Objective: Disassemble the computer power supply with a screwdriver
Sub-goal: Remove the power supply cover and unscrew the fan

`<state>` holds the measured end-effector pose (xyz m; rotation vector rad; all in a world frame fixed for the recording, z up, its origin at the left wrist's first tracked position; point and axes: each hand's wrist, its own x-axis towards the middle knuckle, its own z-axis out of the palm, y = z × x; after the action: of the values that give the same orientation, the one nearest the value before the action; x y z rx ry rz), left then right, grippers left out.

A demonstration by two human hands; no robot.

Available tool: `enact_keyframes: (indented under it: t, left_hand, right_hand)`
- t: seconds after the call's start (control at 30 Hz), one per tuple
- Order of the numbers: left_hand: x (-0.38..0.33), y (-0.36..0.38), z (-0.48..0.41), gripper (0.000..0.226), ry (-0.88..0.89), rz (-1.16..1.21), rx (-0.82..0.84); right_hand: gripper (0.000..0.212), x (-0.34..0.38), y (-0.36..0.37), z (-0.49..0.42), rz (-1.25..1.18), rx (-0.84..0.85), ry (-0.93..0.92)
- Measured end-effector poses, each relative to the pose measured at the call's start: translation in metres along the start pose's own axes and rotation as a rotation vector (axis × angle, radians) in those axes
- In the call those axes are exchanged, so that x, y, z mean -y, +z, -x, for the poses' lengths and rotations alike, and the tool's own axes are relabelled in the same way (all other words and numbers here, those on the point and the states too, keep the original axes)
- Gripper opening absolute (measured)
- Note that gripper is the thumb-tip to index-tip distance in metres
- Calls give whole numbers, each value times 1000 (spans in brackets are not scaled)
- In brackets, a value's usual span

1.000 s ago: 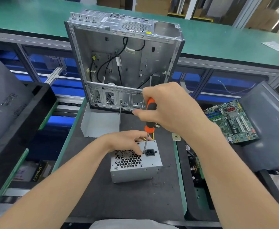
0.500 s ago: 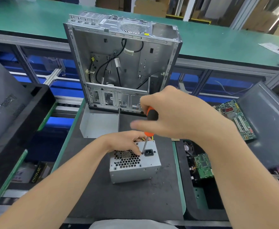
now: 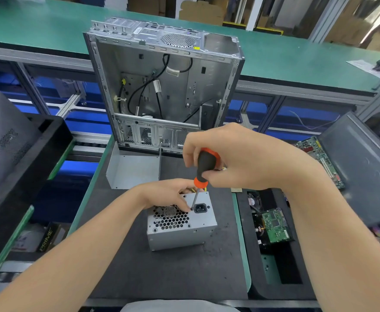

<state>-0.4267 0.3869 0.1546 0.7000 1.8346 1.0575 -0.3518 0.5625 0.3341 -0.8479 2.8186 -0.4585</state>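
A grey metal power supply [image 3: 181,230] stands on the dark mat [image 3: 162,273], its honeycomb fan grille and black mains socket facing up. My left hand [image 3: 168,193] rests over its far top edge, fingers curled down onto the grille side. My right hand [image 3: 236,156] grips the black-and-orange handle of a screwdriver [image 3: 203,168]. The shaft points down, and its tip sits at a screw just left of the socket. Yellow wires show behind the unit.
An open, emptied computer case [image 3: 162,86] stands upright behind the mat, with a loose metal bracket [image 3: 132,170] at its foot. Right of the mat a black bin [image 3: 274,266] holds circuit boards. A motherboard [image 3: 319,158] lies further right. Dark panels flank both sides.
My right hand has turned on the screwdriver handle, and more of the black grip now shows. The tip stays at the same screw. My left hand has kept its place.
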Motion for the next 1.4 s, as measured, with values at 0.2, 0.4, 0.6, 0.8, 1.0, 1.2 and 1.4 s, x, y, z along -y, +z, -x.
enact_keyframes:
  t: [0.2, 0.4, 0.6, 0.8, 1.0, 1.2, 1.4]
  left_hand:
    - [3, -1, -2, 54, -21, 6, -14]
    - [3, -1, -1, 54, -20, 9, -21]
    - [3, -3, -2, 58, -18, -6, 9]
    - [7, -5, -6, 52, -26, 11, -9]
    - [8, -5, -5, 56, -24, 17, -3]
    - [8, -5, -5, 60, -1, 3, 19]
    - [8, -3, -6, 55, 2, -21, 0]
  right_hand:
    - [32, -1, 9, -4, 185, -150, 142]
    - [16, -4, 8, -7, 103, -131, 96]
    - [33, -3, -3, -1, 21, 22, -19]
    - [17, -3, 4, -4, 80, -86, 74]
    - [13, -5, 8, -8, 84, -131, 81]
    - [34, -3, 0, -2, -8, 7, -40]
    - [18, -3, 4, -3, 127, -83, 85]
